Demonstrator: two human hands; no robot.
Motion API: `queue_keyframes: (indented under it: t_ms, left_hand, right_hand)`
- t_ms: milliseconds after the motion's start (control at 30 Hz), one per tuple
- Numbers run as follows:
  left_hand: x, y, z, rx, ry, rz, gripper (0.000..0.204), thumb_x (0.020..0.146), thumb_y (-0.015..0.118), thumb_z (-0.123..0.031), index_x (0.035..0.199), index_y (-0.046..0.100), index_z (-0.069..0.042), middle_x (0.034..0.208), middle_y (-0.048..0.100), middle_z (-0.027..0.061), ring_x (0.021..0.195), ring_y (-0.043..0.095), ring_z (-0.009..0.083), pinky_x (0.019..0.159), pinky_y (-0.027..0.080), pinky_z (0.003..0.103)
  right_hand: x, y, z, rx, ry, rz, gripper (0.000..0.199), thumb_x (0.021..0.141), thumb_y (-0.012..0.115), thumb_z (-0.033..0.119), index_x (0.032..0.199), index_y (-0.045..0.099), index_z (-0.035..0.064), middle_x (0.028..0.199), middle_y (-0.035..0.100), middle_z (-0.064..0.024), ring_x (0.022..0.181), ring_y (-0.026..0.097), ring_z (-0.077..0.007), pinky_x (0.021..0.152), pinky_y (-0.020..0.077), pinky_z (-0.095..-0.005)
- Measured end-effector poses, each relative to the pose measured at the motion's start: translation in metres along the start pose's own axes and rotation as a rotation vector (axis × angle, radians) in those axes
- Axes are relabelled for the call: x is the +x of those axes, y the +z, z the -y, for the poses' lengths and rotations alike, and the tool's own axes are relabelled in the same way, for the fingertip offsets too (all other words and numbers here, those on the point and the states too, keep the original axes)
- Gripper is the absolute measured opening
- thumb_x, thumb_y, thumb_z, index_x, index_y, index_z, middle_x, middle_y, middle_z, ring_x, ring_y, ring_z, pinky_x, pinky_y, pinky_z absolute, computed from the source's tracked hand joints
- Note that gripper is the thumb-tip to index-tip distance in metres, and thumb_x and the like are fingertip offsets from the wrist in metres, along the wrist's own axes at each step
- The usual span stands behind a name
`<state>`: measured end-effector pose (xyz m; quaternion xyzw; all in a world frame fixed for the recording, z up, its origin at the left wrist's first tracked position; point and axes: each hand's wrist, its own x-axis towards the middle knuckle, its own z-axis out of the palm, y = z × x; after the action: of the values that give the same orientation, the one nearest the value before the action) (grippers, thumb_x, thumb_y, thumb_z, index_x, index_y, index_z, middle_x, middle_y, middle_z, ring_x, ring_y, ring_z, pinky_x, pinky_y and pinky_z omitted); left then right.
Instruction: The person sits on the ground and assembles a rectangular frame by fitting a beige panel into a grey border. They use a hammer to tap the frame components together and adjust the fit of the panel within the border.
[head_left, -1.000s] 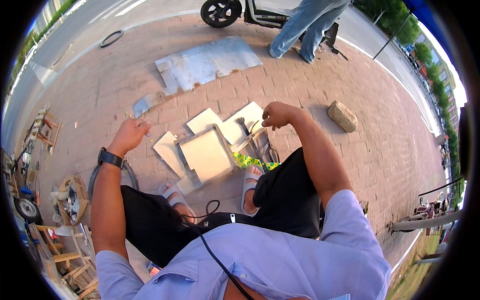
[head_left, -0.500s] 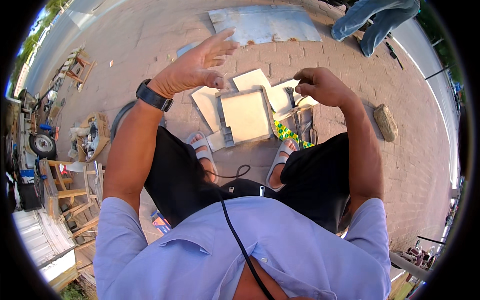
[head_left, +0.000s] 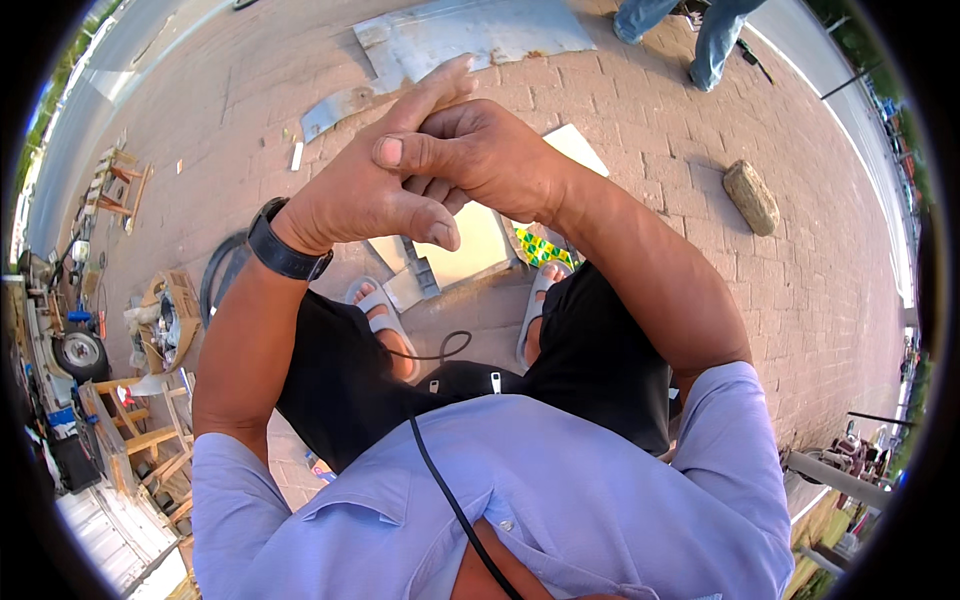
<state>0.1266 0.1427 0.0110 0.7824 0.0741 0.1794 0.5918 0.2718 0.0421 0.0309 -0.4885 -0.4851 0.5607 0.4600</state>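
My left hand (head_left: 362, 190) is raised in front of me, with the index finger and thumb stretched out. My right hand (head_left: 497, 160) is closed around some of its fingers, the right thumb lying across them. A black watch (head_left: 282, 245) is on my left wrist. Below the hands, between my sandalled feet, lies a pale square panel (head_left: 478, 247) with a grey metal edge. Another pale panel (head_left: 580, 150) shows beyond my right wrist. A green and yellow patterned strip (head_left: 541, 249) lies by my right foot. My hands and right forearm hide much of the panels.
A grey metal sheet (head_left: 480, 38) with rust spots lies ahead on the brick paving. At right is a rough stone block (head_left: 752, 198). A person in jeans (head_left: 718, 45) stands far right. A cardboard box (head_left: 183, 328) and wooden frames (head_left: 150, 440) are at left.
My hands were apart, both with nothing in them; now they have come together and the right one grips the left. The view has shifted slightly to the right.
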Motion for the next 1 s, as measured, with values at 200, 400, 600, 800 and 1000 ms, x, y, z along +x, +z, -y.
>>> queue_keyframes:
  t_ms: [200,400,600,800,1000]
  left_hand:
    - [-0.001,-0.003,0.003,-0.152,-0.029,-0.018,0.144,0.043,0.085,-0.075,0.157,0.023,-0.012,0.146,0.045,0.0187,0.133,0.048,0.0317,0.111,0.04,0.041]
    - [-0.012,-0.02,0.011,-0.106,0.042,-0.057,0.121,0.066,0.079,-0.069,0.156,0.023,-0.011,0.144,0.047,0.0186,0.135,0.046,0.0325,0.108,0.044,0.041]
    - [-0.024,-0.045,0.021,0.385,-0.151,-0.147,0.078,0.092,0.068,-0.043,0.151,0.035,-0.004,0.142,0.051,0.0189,0.134,0.049,0.0304,0.109,0.041,0.041]
    - [-0.052,-0.055,0.019,0.923,-0.2,-0.044,0.045,0.088,0.072,-0.029,0.123,0.063,-0.002,0.119,0.067,0.016,0.111,0.063,0.0258,0.098,0.048,0.038]
    - [-0.058,-0.074,0.004,0.793,-0.448,0.15,0.021,0.091,0.067,-0.022,0.097,0.067,-0.001,0.109,0.069,0.0135,0.091,0.064,0.025,0.082,0.05,0.035]
  right_hand:
    - [0.002,-0.006,0.001,0.11,-0.023,0.049,0.033,0.096,0.065,0.026,0.103,0.068,-0.0056,0.08,0.07,-0.0137,0.069,0.071,-0.0194,0.063,0.0604,-0.0282]
    - [0.011,-0.015,-0.014,-0.205,0.047,-0.048,0.022,0.096,0.054,0.01,0.102,0.067,-0.0058,0.086,0.071,-0.0115,0.073,0.072,-0.019,0.068,0.0595,-0.0292]
    - [-0.006,-0.068,-0.031,-1.142,-0.169,-0.387,0.024,0.086,0.062,0.019,0.09,0.071,-0.0029,0.084,0.07,-0.0226,0.085,0.07,-0.035,0.075,0.0535,-0.0443]
    - [-0.029,-0.072,-0.012,-0.869,0.134,-0.342,0.021,0.088,0.058,0.01,0.102,0.07,-0.0006,0.093,0.071,-0.0157,0.084,0.068,-0.0304,0.076,0.0546,-0.0397]
    - [-0.039,-0.104,-0.048,-0.853,0.048,-0.369,0.023,0.095,0.063,0.018,0.107,0.069,-0.0008,0.085,0.069,-0.0074,0.075,0.067,-0.0127,0.069,0.0531,-0.027]
